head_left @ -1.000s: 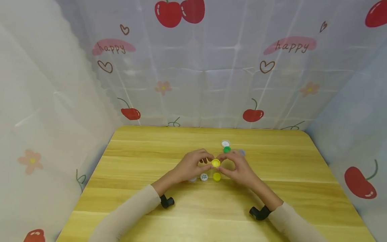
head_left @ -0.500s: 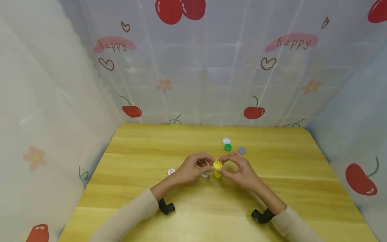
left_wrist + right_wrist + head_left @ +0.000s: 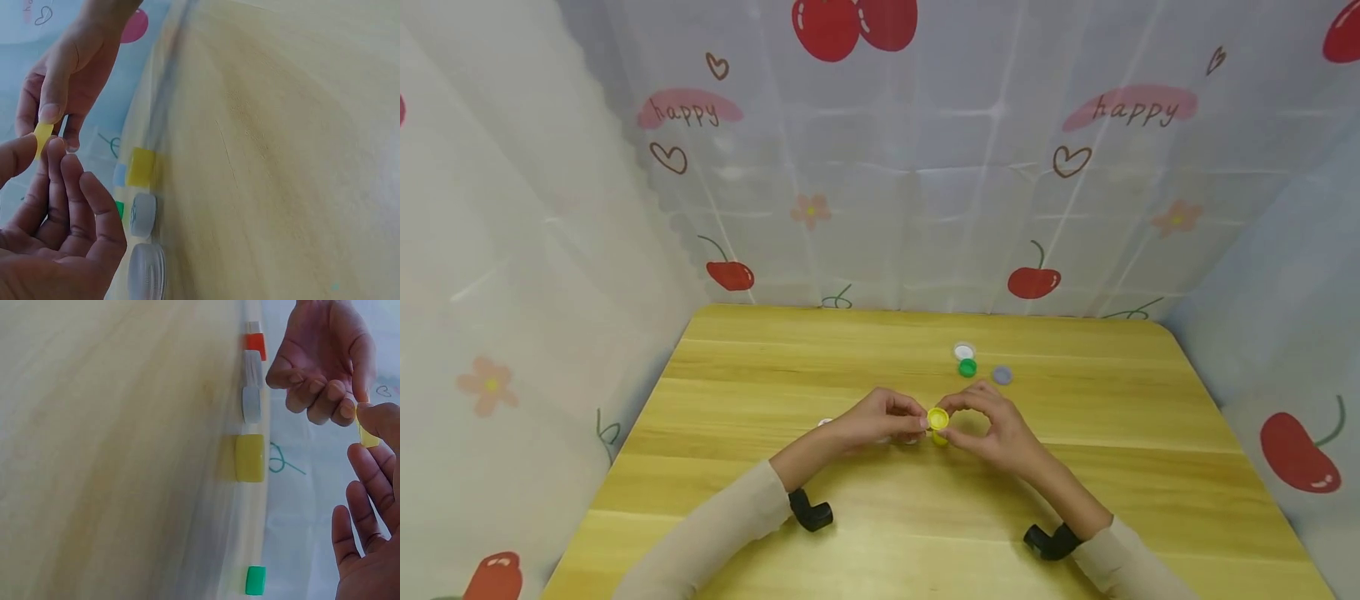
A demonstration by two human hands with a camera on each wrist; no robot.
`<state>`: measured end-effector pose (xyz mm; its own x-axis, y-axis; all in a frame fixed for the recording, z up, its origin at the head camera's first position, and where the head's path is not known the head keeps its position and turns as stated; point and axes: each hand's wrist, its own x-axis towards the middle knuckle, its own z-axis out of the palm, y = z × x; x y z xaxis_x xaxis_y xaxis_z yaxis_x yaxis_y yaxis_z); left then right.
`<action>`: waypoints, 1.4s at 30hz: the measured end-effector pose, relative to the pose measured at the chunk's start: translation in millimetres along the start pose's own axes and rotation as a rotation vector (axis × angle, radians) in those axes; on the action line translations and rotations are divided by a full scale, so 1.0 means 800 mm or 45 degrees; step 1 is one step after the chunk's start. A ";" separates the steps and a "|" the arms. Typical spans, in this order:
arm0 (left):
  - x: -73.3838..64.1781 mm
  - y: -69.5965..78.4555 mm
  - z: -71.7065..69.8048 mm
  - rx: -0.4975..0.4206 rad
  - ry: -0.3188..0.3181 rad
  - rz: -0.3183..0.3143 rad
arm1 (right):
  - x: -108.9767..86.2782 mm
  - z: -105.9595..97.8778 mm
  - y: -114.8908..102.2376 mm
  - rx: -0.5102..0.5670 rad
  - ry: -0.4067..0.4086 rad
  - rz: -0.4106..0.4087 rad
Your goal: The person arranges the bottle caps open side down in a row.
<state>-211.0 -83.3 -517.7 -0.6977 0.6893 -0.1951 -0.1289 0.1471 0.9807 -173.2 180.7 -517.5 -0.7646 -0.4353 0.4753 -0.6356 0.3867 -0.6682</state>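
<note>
Between my two hands is a yellow bottle cap (image 3: pixel 937 418), its hollow side up in the head view, held above the table. My left hand (image 3: pixel 880 417) pinches its left edge with thumb and forefinger. On the opposite edge, the thumb and forefinger of my right hand (image 3: pixel 997 423) pinch it too. A second yellow cap (image 3: pixel 140 167) rests on the table just below, mostly covered by the held one in the head view. Beside it are a white cap (image 3: pixel 144 214) and a clear round lid (image 3: pixel 147 272), largely hidden under my left hand from above.
Farther back on the table (image 3: pixel 775 358) lie a white lid (image 3: pixel 964 352), a green cap (image 3: pixel 967 367) and a pale lavender cap (image 3: pixel 1002 375). An orange-red piece (image 3: pixel 255 345) stands past the white ones in the right wrist view. Patterned curtains (image 3: pixel 895 233) enclose the table.
Both hands have come slightly nearer the body with the yellow cap, which now overlaps the one on the table. My left fingers have drawn closer together, covering more of the white cap.
</note>
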 end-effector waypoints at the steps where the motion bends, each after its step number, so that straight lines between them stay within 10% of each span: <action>1: 0.000 0.000 0.001 0.005 0.000 0.009 | -0.001 0.000 0.000 -0.003 -0.006 0.012; 10: -0.001 0.001 0.009 0.023 0.061 0.054 | -0.004 0.003 0.003 0.003 -0.019 0.069; 17: -0.002 -0.001 0.009 0.392 0.198 0.149 | -0.005 0.004 0.006 0.063 -0.055 0.195; 30: -0.008 0.005 0.016 0.569 0.330 0.268 | 0.006 -0.003 0.001 0.847 -0.382 0.944; 42: -0.014 0.012 0.028 0.996 0.387 0.389 | 0.007 0.003 0.002 1.055 -0.424 0.979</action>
<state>-188.9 -73.6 -506.7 -0.7938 0.5762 0.1945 0.5336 0.5065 0.6773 -178.6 176.9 -517.4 -0.7725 -0.5564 -0.3059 0.3380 0.0474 -0.9399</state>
